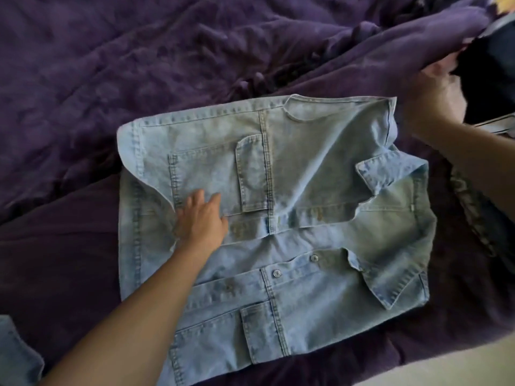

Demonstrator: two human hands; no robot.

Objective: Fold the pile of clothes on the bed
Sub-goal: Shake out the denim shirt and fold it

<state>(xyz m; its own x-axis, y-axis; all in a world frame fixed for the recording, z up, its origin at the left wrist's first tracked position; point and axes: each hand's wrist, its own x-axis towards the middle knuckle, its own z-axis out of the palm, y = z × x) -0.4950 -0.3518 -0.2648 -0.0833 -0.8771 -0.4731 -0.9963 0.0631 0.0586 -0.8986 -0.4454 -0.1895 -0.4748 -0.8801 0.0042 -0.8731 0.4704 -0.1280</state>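
Observation:
A light blue denim jacket [292, 218] lies spread on the purple bedspread [111, 79], collar to the right, its far front panel folded in over the middle. My left hand [202, 218] rests flat on that folded panel near the chest pocket, fingers straight. My right hand [434, 98] is at the upper right beyond the collar, blurred, its fingers curled round the edge of a purple cloth [418, 43] next to a dark garment [487, 79].
More clothes are heaped at the right edge, dark and patterned [473, 207]. Another piece of denim [16, 349] shows at the lower left corner. A pale floor [459, 369] lies beyond the bed's near edge at lower right.

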